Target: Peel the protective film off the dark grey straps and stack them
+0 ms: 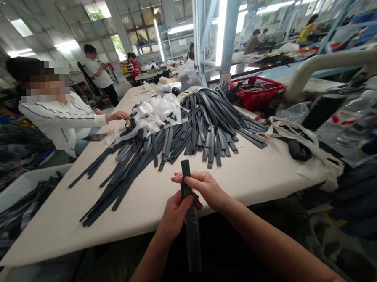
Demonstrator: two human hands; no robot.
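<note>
A dark strap (pixel 192 237) is held upright in front of me at the table's near edge, its lower part hanging over my lap. My left hand (pixel 176 211) grips it around the middle, thumb on the front face. Higher up, my right hand (pixel 205 186) pinches the strap near its top end, thumb in front and fingers behind. Both hands are closed on this one piece. Beyond them a large heap of similar dark straps (pixel 203 119) fans out across the pale table (pixel 142 215), with several long ends pointing toward me.
White plastic strips (pixel 157 113) lie on the heap. A co-worker in a white jacket (pixel 64 122) sits at left, one hand at the heap. A red basket (pixel 258 96) stands at the back right. Pale cloth strips (pixel 315 147) hang at right; a white bin (pixel 17 192) sits lower left.
</note>
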